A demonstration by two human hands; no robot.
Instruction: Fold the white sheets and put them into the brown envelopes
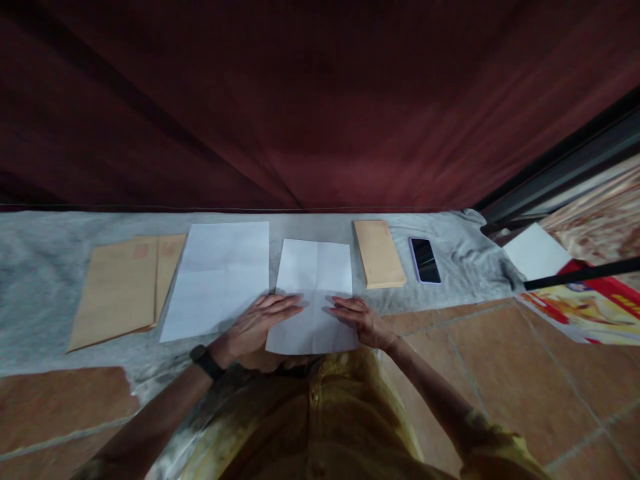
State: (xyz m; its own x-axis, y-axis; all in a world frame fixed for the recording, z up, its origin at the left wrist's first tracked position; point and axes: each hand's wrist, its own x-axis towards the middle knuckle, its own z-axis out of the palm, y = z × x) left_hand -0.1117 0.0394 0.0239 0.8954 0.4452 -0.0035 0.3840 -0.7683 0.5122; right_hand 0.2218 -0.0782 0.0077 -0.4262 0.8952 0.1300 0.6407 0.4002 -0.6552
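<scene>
Yellow, button-fronted cloth shirt (315,427) fills the bottom of the head view, closest to the camera, with both forearms reaching out from it. Just beyond, a white, creased rectangular paper sheet (316,267) lies on a crumpled grey cloth cover (460,247), directly before the person's middle, which presumably lets both arms reach it evenly.

The left hand (267,315), below a black wristwatch (206,361), lies over its left edge; the right hand (357,317) lies over its right edge. On both, the fingers are stretched out and released, laid on the paper rather than clenched; the thumbs are hidden. Contact from opposite sides seems to keep the sheet flat and straight, since its creases could lift it.

Left of it, a larger white paper sheet (220,253) is spread flat, beside overlapping tan paper envelopes (117,287). To the right sit a neat tan rectangular paper stack (383,257) and a dark-screened phone with a pale purple edge (425,260). These flank the middle, probably so they stay within reach without crowding the hands. Dark red hanging fabric (320,133) stands behind.
</scene>
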